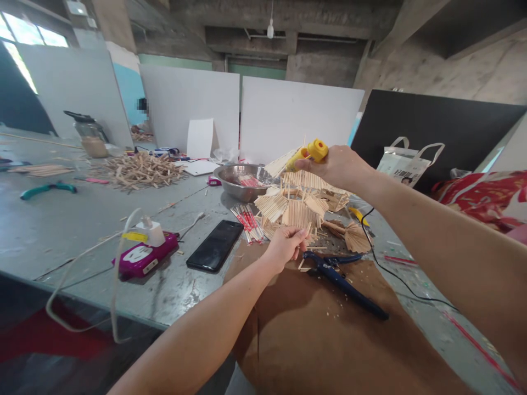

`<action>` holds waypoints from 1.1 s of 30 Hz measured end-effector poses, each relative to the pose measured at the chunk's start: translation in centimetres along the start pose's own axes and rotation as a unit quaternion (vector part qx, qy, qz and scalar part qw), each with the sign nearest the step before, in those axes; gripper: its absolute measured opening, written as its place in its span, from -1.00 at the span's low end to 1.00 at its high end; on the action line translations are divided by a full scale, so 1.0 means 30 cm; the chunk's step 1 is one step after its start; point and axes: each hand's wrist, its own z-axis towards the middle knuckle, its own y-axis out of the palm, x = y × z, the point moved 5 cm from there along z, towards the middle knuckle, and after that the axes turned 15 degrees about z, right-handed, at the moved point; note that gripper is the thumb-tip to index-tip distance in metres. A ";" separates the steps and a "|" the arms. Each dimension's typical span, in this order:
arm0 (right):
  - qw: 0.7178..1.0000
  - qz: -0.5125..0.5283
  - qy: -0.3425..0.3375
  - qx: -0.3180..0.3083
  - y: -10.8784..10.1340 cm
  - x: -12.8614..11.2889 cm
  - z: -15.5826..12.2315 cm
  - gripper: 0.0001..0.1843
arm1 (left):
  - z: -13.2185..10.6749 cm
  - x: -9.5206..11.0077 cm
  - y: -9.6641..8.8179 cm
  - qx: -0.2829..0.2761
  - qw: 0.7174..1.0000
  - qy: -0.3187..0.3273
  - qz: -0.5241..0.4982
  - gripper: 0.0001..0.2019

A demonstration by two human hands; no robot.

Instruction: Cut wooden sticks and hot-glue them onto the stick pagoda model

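A model built of thin wooden sticks (302, 200) stands on the brown cardboard sheet (321, 329). My right hand (337, 167) is closed round a yellow glue gun (308, 153), held over the model's top. At the model's lower front my left hand (286, 244) pinches a part of it, fingers curled. Blue-handled pliers (341, 277) lie on the cardboard just right of my left hand. The glue gun's black cord (395, 274) trails away to the right.
A black phone (214, 245), a purple power strip (144, 255) with a white charger, a steel bowl (242, 181), a bundle of red-and-white sticks (248, 222) and a heap of wood sticks (140, 170) lie on the grey table (74, 219). White boards stand behind. A bag (405, 162) sits right.
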 end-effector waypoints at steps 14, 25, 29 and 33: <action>0.896 0.423 0.076 0.111 -0.061 0.300 -0.374 -0.62 | 0.072 0.180 -0.281 0.226 0.970 0.074 0.059 -0.77; 0.861 0.455 0.182 0.137 0.005 0.506 -0.550 -0.58 | 0.148 0.242 -0.298 0.203 0.975 0.026 0.089 -0.78; 0.860 0.465 0.169 0.126 0.008 0.501 -0.549 -0.58 | 0.170 0.238 -0.304 0.185 0.980 -0.012 0.072 -0.80; 0.861 0.460 0.170 0.137 0.007 0.498 -0.548 -0.57 | 0.190 0.223 -0.307 0.169 0.984 -0.052 0.027 -0.83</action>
